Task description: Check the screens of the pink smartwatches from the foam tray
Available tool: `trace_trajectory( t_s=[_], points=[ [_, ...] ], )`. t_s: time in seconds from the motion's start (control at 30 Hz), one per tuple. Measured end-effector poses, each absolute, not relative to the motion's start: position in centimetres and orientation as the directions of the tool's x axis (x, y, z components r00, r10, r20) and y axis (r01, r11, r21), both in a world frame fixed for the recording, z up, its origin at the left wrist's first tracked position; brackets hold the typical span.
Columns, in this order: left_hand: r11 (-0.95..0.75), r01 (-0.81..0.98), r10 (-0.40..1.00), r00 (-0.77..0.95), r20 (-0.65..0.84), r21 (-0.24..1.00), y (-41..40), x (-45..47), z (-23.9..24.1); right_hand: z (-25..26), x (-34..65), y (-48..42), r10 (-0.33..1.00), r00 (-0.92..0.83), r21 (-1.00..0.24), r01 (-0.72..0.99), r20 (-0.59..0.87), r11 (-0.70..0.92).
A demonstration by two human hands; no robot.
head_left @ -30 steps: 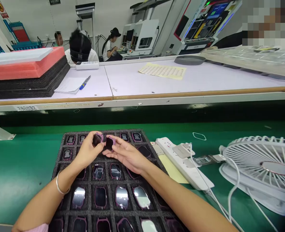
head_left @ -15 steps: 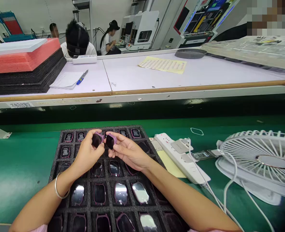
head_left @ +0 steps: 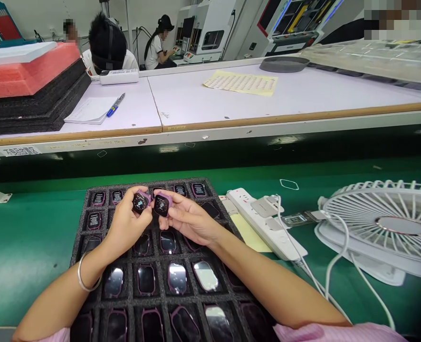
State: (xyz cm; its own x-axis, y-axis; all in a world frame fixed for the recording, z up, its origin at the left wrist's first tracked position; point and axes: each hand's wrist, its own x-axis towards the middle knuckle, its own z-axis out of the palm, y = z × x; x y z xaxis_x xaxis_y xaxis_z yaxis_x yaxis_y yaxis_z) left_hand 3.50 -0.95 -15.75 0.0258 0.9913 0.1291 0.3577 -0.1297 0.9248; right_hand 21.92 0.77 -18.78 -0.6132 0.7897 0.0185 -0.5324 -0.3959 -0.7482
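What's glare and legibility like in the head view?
Head view: glare whitens a screen in the foam tray; the top-right corner is pixelated; left hand and right hand hold watches whose lit displays are too small to read.

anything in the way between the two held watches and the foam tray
Nothing visible except the left hand, holding one watch, and the right hand, holding another watch; they partly hide the foam tray below.
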Motion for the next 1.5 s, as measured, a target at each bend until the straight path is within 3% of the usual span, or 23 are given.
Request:
trace_trajectory(
  t_s=[1.5],
  points=[
    [-0.147, 0.345, 0.989, 0.029, 0.146, 0.927, -0.56, 3.48, -16.48, -18.7, 22.19, 0.61, 0.795, -0.607, -0.779, -0.498, -0.001, -0.381]
  ],
)
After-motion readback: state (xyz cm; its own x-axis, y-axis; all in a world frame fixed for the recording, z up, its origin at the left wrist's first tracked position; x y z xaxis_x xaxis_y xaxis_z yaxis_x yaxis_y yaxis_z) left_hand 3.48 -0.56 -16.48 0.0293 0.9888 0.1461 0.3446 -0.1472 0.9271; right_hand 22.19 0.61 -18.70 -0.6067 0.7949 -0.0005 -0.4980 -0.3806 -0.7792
